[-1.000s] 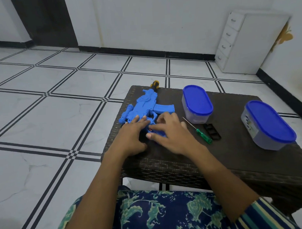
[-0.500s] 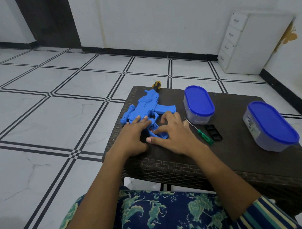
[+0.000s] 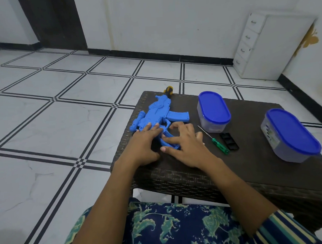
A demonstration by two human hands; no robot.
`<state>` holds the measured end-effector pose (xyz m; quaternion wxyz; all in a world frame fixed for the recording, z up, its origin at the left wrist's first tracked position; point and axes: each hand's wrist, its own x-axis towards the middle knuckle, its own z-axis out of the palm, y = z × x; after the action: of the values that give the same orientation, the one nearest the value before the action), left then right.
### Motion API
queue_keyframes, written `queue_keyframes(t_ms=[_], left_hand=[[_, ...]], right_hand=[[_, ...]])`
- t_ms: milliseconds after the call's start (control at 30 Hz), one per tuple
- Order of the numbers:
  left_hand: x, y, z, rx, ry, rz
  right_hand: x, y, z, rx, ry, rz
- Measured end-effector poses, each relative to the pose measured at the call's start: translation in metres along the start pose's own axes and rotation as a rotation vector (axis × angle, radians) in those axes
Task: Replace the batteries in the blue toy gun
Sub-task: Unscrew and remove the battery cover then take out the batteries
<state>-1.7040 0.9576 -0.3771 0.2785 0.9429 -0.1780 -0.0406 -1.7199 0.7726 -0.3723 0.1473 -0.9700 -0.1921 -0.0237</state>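
The blue toy gun [image 3: 157,115] lies flat on the left part of the dark wicker table [image 3: 252,163], its yellow-and-black muzzle tip at the far edge. My left hand [image 3: 145,145] presses on the gun's body near the grip, fingers spread. My right hand [image 3: 185,145] rests over the grip, where the battery compartment is uncovered, its index finger laid along the opening. I cannot tell whether batteries sit inside. A black battery cover [image 3: 229,141] lies on the table to the right of my hands, beside a green-handled screwdriver [image 3: 216,142].
Two clear containers with blue lids stand on the table: one [image 3: 213,110] just behind the screwdriver, another [image 3: 291,135] near the right edge. A white drawer unit [image 3: 268,47] stands against the far wall. Tiled floor lies to the left.
The view has shifted slightly. Both hands stay on the gun's grip; my right fingers have shifted a little over the compartment opening.
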Motion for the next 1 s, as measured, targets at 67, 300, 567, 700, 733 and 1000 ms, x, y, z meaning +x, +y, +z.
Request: queue_keyframes(t_ms=[67, 300, 567, 700, 733, 1000], left_hand=[[0.0, 0.0, 0.0, 0.003, -0.002, -0.006], [-0.001, 0.003, 0.001, 0.006, -0.001, -0.017], [0.0, 0.003, 0.001, -0.018, 0.001, -0.023], [0.001, 0.001, 0.002, -0.021, 0.005, -0.021], [0.001, 0.0, 0.002, -0.02, 0.004, -0.018], [0.001, 0.0, 0.003, -0.037, 0.008, -0.018]], right_hand=[[0.001, 0.001, 0.0, 0.029, -0.001, 0.007], [0.001, 0.002, -0.003, 0.034, 0.09, -0.01], [-0.006, 0.003, -0.013, 0.059, 0.088, -0.007], [-0.002, 0.002, -0.014, 0.053, 0.084, -0.021], [-0.001, 0.002, -0.014, 0.04, 0.089, -0.036], [0.011, -0.004, -0.003, 0.058, 0.083, -0.197]])
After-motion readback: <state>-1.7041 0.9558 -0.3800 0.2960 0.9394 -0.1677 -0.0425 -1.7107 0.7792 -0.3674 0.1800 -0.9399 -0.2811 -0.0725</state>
